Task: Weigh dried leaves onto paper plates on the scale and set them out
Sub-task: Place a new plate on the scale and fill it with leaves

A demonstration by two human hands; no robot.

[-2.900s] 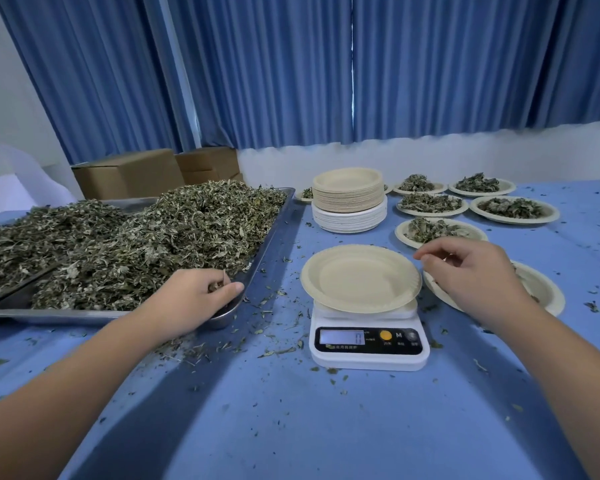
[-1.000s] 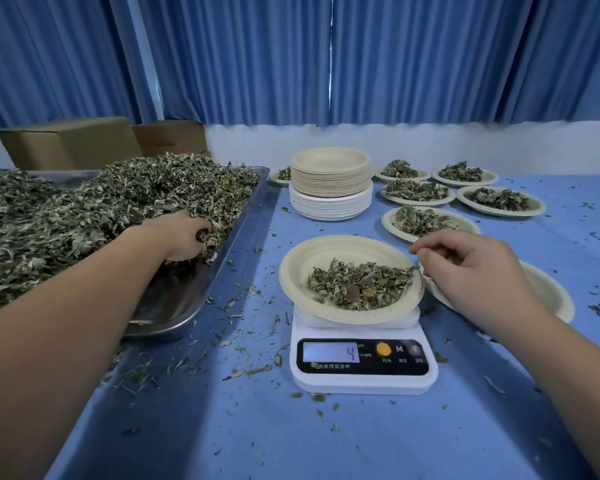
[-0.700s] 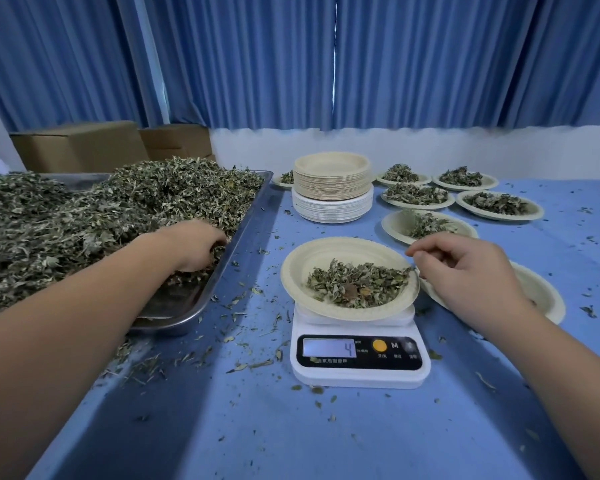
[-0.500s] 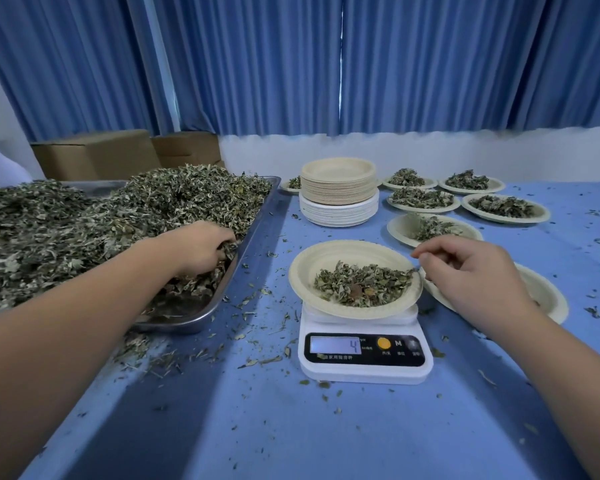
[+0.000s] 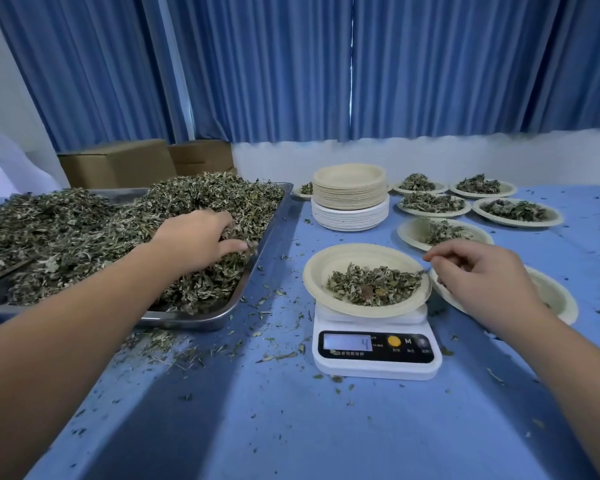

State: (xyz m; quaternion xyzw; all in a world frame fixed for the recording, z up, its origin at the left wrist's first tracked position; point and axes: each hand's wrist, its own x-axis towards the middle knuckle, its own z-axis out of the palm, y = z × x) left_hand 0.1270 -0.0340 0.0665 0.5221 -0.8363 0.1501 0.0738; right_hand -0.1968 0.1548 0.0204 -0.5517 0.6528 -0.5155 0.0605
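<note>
Entry, weighing station on the blue counter.

Done: we counted at least five filled plates set out at the far right. One more plate lay under the right hand, its contents mostly hidden.

In hand: a plate sat on the scale, which stood near the centre of the counter. It carried a small portion, and the display read 4. We judged that this portion was being topped up.

Left: a tall stack of unused plates and a tray heaped with leaves, so much remained.

Left hand: fingers curled into the leaves at the tray's right edge, gripping a handful.

Right hand: fingers loosely curled just beside the weighed plate's right rim. We could not tell whether they pinched a fragment.

Orientation: the weighed plate was round, level and open side up, with no long axis. Its portion spread wider left to right. The scale's long axis also ran left to right, with the display facing the person.
</note>
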